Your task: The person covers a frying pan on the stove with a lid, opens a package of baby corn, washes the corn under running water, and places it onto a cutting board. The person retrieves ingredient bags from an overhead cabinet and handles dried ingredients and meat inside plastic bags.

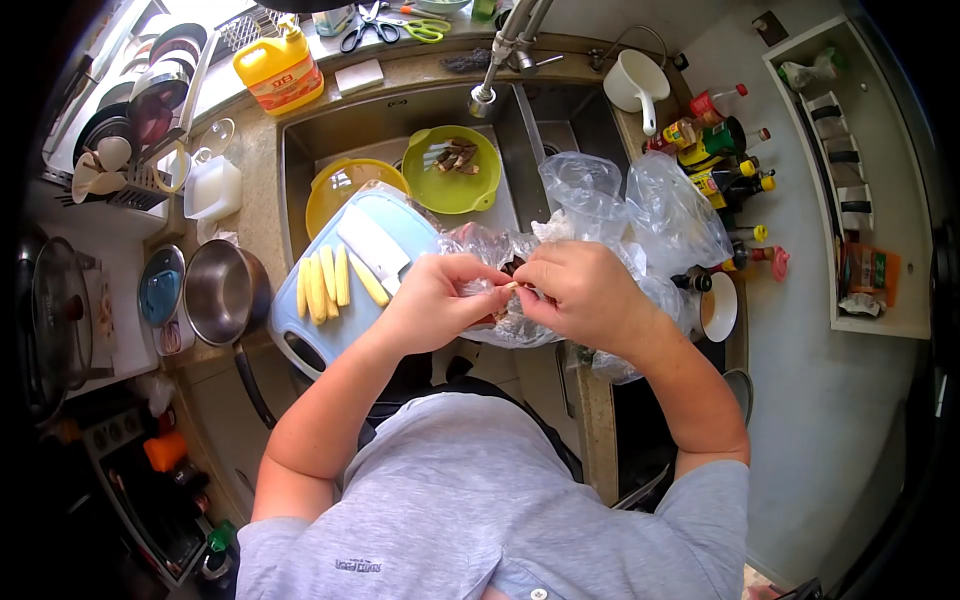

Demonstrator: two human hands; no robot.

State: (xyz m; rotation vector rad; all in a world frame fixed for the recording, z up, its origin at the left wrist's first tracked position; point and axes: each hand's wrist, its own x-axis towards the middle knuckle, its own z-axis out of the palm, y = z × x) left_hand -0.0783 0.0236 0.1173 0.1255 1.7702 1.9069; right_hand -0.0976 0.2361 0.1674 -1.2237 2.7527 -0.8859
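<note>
My left hand (450,297) and my right hand (575,295) meet in front of my chest, fingertips pinched around one small pale and brown piece (513,286) whose kind I cannot make out. Beneath them lies a see-through plastic bag (515,330) with brownish contents, mostly hidden. To the left, a light blue cutting board (335,347) carries several ears of baby corn (318,287) and a cleaver (372,240) with a wide blade. Dark brown strips (457,157) lie in a green colander-like bowl (425,185) in the sink.
A yellow basin (325,200) stands partly under the board in the steel sink (310,125). The faucet (483,98) hangs over the sink. Crumpled plastic bags (680,215) and several bottles (715,150) crowd the right counter. A saucepan (222,290) sits at left, handle toward me.
</note>
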